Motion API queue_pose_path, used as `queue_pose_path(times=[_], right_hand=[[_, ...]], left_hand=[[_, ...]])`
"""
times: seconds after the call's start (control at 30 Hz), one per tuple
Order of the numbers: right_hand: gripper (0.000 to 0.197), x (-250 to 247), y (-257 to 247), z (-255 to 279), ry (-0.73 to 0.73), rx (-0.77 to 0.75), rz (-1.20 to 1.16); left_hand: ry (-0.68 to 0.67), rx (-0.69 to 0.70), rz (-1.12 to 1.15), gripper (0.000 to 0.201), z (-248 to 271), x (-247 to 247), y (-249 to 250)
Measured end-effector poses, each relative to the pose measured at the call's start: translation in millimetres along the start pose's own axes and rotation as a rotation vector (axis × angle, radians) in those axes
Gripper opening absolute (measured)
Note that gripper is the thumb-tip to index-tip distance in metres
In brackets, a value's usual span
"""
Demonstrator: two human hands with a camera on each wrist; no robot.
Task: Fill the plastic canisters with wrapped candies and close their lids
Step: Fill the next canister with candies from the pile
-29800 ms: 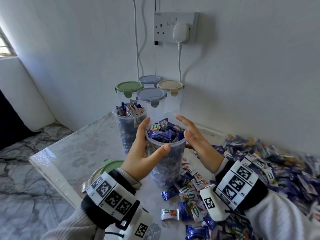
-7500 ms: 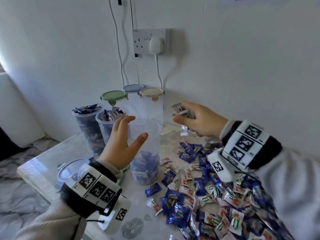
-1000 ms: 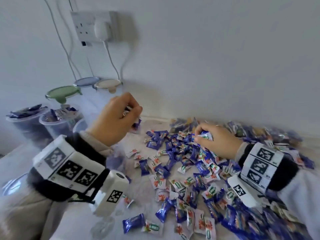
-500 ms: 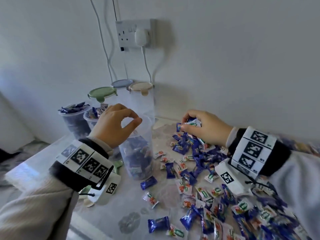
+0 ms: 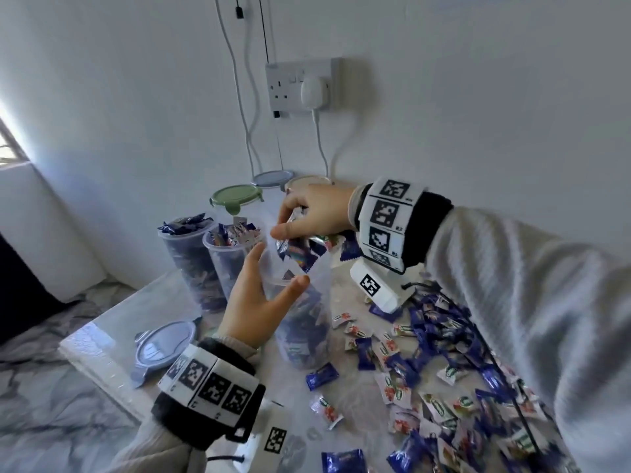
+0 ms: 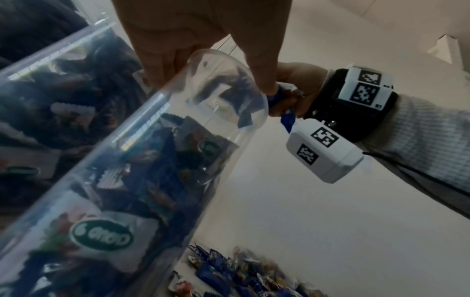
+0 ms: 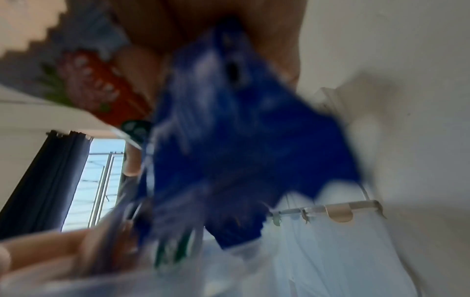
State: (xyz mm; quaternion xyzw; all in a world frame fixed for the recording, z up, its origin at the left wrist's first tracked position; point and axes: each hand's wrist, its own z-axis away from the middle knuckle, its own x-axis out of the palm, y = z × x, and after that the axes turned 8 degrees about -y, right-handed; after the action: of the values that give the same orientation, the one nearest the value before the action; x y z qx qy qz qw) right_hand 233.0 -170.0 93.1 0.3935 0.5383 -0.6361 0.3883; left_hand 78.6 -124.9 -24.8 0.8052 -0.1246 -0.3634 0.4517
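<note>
A clear plastic canister (image 5: 304, 322), partly filled with blue and white wrapped candies, stands near the table's front left. My left hand (image 5: 278, 268) grips its upper wall, thumb in front and fingers behind. My right hand (image 5: 286, 223) hovers over the canister's mouth and holds a bunch of wrapped candies (image 5: 297, 250) that hang down into the opening. In the left wrist view the canister (image 6: 152, 160) fills the frame, with the right hand (image 6: 287, 90) at its rim. The right wrist view is blurred and shows a blue wrapper (image 7: 241, 140) under the fingers.
Two open canisters (image 5: 191, 254) (image 5: 228, 268), full of candies, stand left of the held one. Behind them are three lidded canisters, green (image 5: 235, 196), blue-grey (image 5: 273, 177) and beige (image 5: 307, 180). A loose lid (image 5: 164, 346) lies front left. A candy pile (image 5: 444, 353) covers the right side.
My right hand has carried candies from the pile leftward to above the canister's mouth. My left hand has dropped from above the rim to grip the canister's wall.
</note>
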Motion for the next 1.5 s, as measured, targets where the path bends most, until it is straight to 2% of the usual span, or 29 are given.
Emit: queue_pose_path(times=[0.07,0.17,0.27,0.4,0.5,0.57,0.63,0.77,0.9,1.03,1.1,1.17,1.27,1.3,1.37,1.43,1.5], right_hand=[[0.049,7,0,-8,-0.023,0.031,0.046],[0.047,13,3,-12,0.063,0.035,0.009],[0.030,15,2,-11,0.237,-0.040,-0.297],[0.023,27,-2,-10,0.469,-0.106,-0.752],[0.018,44,3,-15,0.636,-0.163,-0.833],[0.017,56,8,-15,0.671,-0.167,-0.821],[0.020,65,11,-12,0.654,-0.156,-0.807],[0.026,76,11,1,0.608,-0.234,-0.681],[0.039,79,14,14,0.437,-0.249,-0.660],[0.054,74,26,34,0.351,-0.205,-0.684],[0.050,71,38,50,0.364,-0.167,-0.678],[0.038,70,56,69,0.372,-0.119,-0.651],[0.029,72,87,106,0.326,0.014,-0.590],[0.031,73,98,121,0.265,0.097,-0.519],[0.038,73,120,152,0.123,0.275,-0.331],[0.041,78,143,181,0.008,0.405,-0.190],[0.048,90,165,206,-0.102,0.557,-0.065]], left_hand=[[0.003,0.015,0.044,0.098,2,1,4],[0.010,-0.009,0.098,0.095,3,2,10],[0.016,-0.027,0.097,0.103,4,3,10],[0.026,-0.041,0.089,0.104,4,4,10],[0.036,-0.039,0.073,0.102,5,5,10],[0.043,-0.039,0.077,0.102,5,4,9],[0.045,-0.037,0.081,0.102,5,5,9],[0.048,-0.040,0.079,0.099,4,5,8],[0.035,-0.043,0.045,0.101,3,3,4],[0.008,-0.073,-0.085,0.106,-1,0,8],[0.041,-0.053,-0.235,0.091,0,2,14],[0.142,0.074,-0.365,0.065,4,9,24],[0.238,0.382,-0.386,0.042,12,28,46],[0.200,0.475,-0.359,0.037,13,37,51],[0.009,0.568,-0.270,0.029,15,60,59],[-0.233,0.530,-0.223,0.025,14,86,59],[-0.472,0.370,-0.259,0.028,11,115,53]])
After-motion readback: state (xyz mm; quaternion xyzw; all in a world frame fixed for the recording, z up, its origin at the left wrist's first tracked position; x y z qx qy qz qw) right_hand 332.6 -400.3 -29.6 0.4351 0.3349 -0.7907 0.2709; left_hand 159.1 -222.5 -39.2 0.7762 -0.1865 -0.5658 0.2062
